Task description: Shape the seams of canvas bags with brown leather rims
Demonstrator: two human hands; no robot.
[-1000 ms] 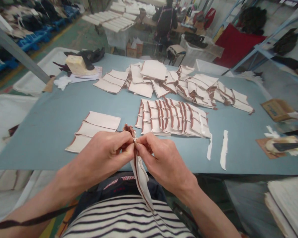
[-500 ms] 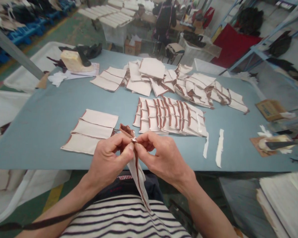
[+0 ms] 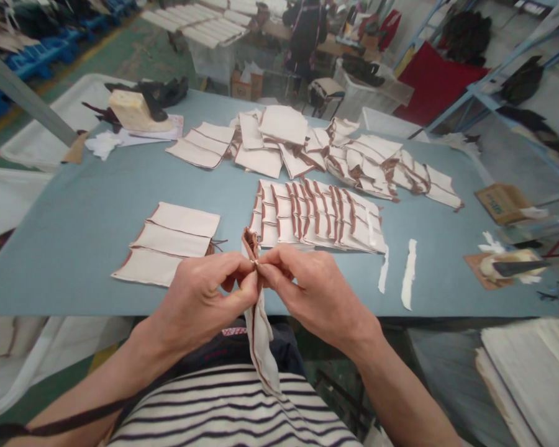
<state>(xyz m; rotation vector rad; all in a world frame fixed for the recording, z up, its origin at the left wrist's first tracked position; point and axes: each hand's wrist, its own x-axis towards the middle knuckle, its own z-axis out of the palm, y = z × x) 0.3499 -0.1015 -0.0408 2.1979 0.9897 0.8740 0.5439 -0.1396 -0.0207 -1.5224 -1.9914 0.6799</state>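
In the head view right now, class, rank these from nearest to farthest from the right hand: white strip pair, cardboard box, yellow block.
1. white strip pair, on the table just right of the right hand.
2. cardboard box, far right.
3. yellow block, far left corner.

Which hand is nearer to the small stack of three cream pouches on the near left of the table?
Left. The left hand sits just right of and below the three-pouch stack; the right hand is further right, beyond the held fabric piece.

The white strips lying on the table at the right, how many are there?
2. The white strips lie side by side on the blue table, right of the fanned row of pieces: the shorter strip nearer that row, the longer strip beyond it.
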